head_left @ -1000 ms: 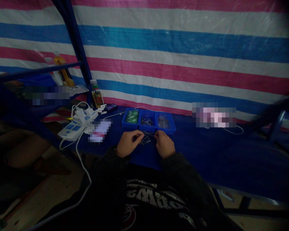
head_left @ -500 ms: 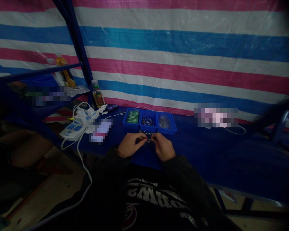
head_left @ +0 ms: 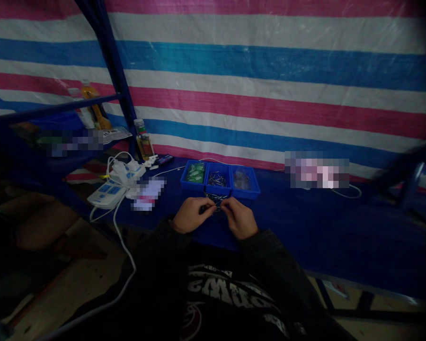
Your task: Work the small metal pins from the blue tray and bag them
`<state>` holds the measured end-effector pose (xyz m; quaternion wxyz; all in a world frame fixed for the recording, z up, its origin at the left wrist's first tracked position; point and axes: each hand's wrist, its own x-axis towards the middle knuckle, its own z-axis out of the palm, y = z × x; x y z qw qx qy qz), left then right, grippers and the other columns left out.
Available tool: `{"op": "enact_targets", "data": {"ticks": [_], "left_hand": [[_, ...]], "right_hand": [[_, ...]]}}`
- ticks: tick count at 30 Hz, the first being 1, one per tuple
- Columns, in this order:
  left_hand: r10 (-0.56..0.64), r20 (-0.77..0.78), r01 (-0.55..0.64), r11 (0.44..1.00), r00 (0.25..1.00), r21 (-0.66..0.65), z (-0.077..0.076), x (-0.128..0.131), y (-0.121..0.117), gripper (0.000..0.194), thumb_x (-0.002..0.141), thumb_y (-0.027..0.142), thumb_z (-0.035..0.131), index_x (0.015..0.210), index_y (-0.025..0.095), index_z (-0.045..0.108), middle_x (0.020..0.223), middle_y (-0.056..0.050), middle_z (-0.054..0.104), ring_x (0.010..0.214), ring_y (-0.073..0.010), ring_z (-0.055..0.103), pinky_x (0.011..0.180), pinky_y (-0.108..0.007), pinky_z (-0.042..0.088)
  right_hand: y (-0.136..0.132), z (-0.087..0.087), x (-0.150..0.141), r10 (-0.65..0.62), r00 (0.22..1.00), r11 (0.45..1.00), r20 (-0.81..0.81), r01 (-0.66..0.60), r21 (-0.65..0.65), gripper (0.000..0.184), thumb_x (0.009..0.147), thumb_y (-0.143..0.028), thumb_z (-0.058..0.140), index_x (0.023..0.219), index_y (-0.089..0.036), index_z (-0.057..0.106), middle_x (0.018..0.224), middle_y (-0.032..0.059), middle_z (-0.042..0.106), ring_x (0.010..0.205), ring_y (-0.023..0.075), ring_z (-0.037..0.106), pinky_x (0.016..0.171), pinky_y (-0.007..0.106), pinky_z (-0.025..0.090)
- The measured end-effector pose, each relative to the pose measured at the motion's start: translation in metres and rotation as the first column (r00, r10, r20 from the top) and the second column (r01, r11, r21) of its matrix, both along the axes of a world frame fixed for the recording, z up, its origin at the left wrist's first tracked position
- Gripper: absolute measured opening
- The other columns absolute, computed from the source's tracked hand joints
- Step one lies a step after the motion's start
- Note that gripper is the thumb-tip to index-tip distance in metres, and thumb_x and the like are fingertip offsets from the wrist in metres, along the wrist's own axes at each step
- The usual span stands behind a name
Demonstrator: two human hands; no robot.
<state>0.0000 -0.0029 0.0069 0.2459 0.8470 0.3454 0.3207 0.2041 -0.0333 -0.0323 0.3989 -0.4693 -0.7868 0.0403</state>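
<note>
My left hand (head_left: 192, 216) and my right hand (head_left: 240, 219) meet close together at the front of the blue table, thumbs and fingers pinched. Whatever lies between the fingertips is too small and dark to make out. Just behind and under the fingertips is a small heap of thin, dark, shiny metal pieces (head_left: 216, 195), perhaps screws. Beyond them stand three joined blue bins: the left bin (head_left: 189, 186) holds green plastic packets, the middle bin (head_left: 217, 191) holds more thin metal pieces, and the right bin (head_left: 246, 193) holds a clear plastic bag.
A blurred-out phone-like thing (head_left: 148, 194) lies left of my hands, beside a white power strip (head_left: 108, 195) with tangled cables. A bottle (head_left: 144, 141) stands by the blue frame post. Striped sheeting (head_left: 234, 99) hangs behind the table. Someone's bare limb (head_left: 46, 222) shows at left.
My right hand's fingertips have shifted very slightly left, toward the left hand. Otherwise the hands, bins and heap look the same.
</note>
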Motion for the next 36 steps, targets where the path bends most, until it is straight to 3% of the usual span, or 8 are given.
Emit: {"op": "enact_targets", "data": {"ticks": [6, 14, 20, 31, 36], "left_hand": [[-0.001, -0.007, 0.001, 1.000, 1.000, -0.004, 0.0020, 0.0003, -0.0005, 0.017, 0.094, 0.027, 0.061, 0.090, 0.016, 0.073, 0.078, -0.001, 0.073, 0.065, -0.0123, 0.061, 0.062, -0.022, 0.042], [-0.033, -0.005, 0.033, 0.999, 0.999, -0.015, 0.0010, 0.0004, -0.0002, 0.018, 0.094, 0.026, 0.060, 0.091, 0.017, 0.075, 0.086, -0.003, 0.076, 0.070, -0.0137, 0.065, 0.066, -0.022, 0.045], [-0.016, -0.001, 0.016, 1.000, 1.000, -0.011, 0.0016, 0.0005, -0.0008, 0.019, 0.095, 0.027, 0.059, 0.091, 0.016, 0.075, 0.084, -0.003, 0.076, 0.069, -0.0137, 0.065, 0.065, -0.022, 0.045], [-0.038, -0.010, 0.038, 0.999, 0.999, -0.009, 0.0003, -0.0002, -0.0002, 0.019, 0.096, 0.026, 0.058, 0.092, 0.017, 0.074, 0.083, -0.003, 0.075, 0.071, -0.0137, 0.065, 0.065, -0.022, 0.044], [-0.033, -0.008, 0.032, 0.999, 0.999, -0.022, 0.0004, -0.0001, -0.0004, 0.019, 0.095, 0.027, 0.058, 0.091, 0.017, 0.074, 0.083, -0.003, 0.075, 0.069, -0.0137, 0.064, 0.064, -0.022, 0.043]], "right_hand": [[0.0003, -0.0017, -0.0011, 0.024, 1.000, 1.000, -0.018, -0.024, 0.011, 0.009, 0.098, -0.022, 0.051, 0.099, -0.024, 0.060, 0.094, 0.0042, 0.068, 0.082, 0.0190, 0.067, 0.075, 0.028, 0.050], [-0.0014, 0.0015, -0.0032, 0.031, 0.999, 0.999, -0.012, -0.031, -0.044, 0.015, 0.102, -0.025, 0.047, 0.098, -0.024, 0.062, 0.095, 0.0048, 0.068, 0.087, 0.0194, 0.068, 0.082, 0.029, 0.052], [-0.0024, 0.0014, -0.0026, 0.039, 0.998, 0.998, -0.046, -0.042, -0.052, 0.014, 0.100, -0.024, 0.050, 0.109, -0.024, 0.060, 0.101, 0.0055, 0.070, 0.089, 0.0198, 0.069, 0.081, 0.030, 0.052], [-0.0025, 0.0031, -0.0042, 0.030, 0.999, 0.998, -0.027, -0.032, -0.049, 0.014, 0.101, -0.024, 0.048, 0.097, -0.023, 0.061, 0.092, 0.0047, 0.069, 0.085, 0.0197, 0.068, 0.080, 0.030, 0.051], [-0.0036, 0.0035, -0.0041, 0.044, 0.997, 0.997, -0.067, -0.048, -0.054, 0.012, 0.099, -0.024, 0.051, 0.106, -0.023, 0.060, 0.099, 0.0052, 0.070, 0.088, 0.0198, 0.069, 0.079, 0.030, 0.052]]}}
